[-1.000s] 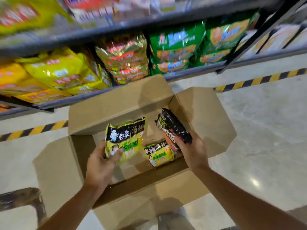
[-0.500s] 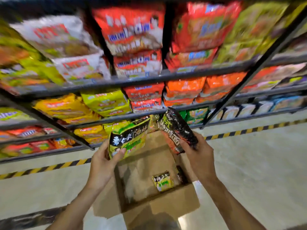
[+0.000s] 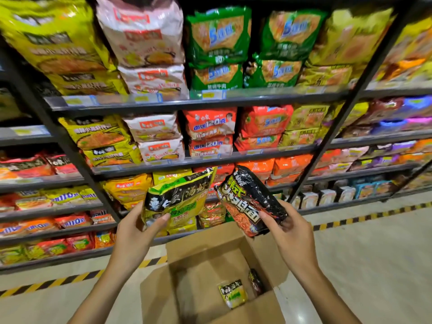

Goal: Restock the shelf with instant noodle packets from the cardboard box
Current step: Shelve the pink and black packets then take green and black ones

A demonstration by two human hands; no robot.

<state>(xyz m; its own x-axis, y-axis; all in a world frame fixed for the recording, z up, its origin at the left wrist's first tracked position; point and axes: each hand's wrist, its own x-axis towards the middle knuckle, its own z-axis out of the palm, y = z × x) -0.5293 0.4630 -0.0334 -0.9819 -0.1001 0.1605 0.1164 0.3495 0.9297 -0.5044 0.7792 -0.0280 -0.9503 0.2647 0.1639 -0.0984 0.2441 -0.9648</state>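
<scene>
My left hand (image 3: 134, 232) grips a yellow-green noodle packet (image 3: 178, 197) by its lower left corner. My right hand (image 3: 288, 232) holds a black-and-red noodle packet (image 3: 247, 202) by its lower end. Both packets are raised in front of the shelf (image 3: 205, 160), above the open cardboard box (image 3: 187, 298) on the floor. Inside the box lie another yellow-green packet (image 3: 233, 293) and a dark packet (image 3: 256, 281) against the right wall.
The shelves hold several rows of noodle multipacks in yellow, white, green, red and orange. Dark uprights (image 3: 346, 113) divide the shelf bays. A yellow-black striped line (image 3: 46, 282) runs along the pale floor at the shelf's foot.
Both hands lifted their packets out of the box and up toward the shelves. My view tilted upward, so the box now sits low in the frame.
</scene>
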